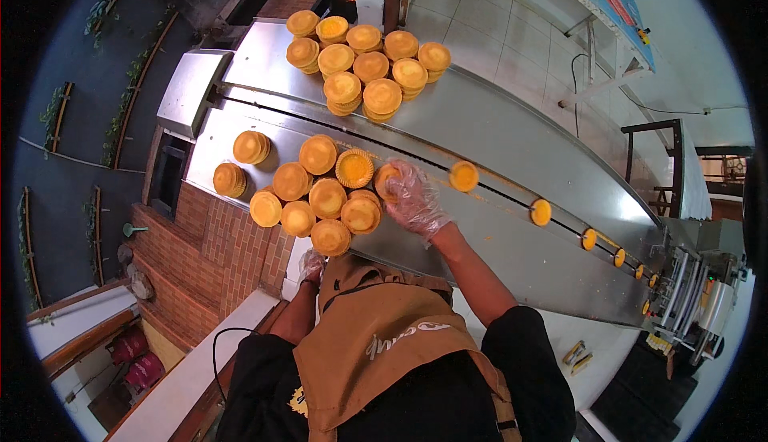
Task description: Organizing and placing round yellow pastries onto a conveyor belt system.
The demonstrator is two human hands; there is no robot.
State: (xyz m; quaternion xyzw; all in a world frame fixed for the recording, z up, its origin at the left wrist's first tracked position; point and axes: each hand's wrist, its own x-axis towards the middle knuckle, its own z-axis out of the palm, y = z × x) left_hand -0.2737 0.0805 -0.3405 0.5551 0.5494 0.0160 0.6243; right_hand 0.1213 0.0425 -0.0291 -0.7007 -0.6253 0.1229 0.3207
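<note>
My right hand, in a clear plastic glove, is closed around a round golden tart shell beside the near group of stacks. Left of it lies a single tart shell with a fluted rim, its hollow facing up. Several stacks of the same shells stand close together on the metal table, with two more stacks further left. My left hand, gloved too, hangs low by the table's near edge, close to the apron; its fingers are too small and partly hidden to read.
A narrow conveyor track crosses the table, carrying spaced single shells in a line from a roller machine at the right. Beyond it stands another cluster of stacks. A metal hood covers the track's left end.
</note>
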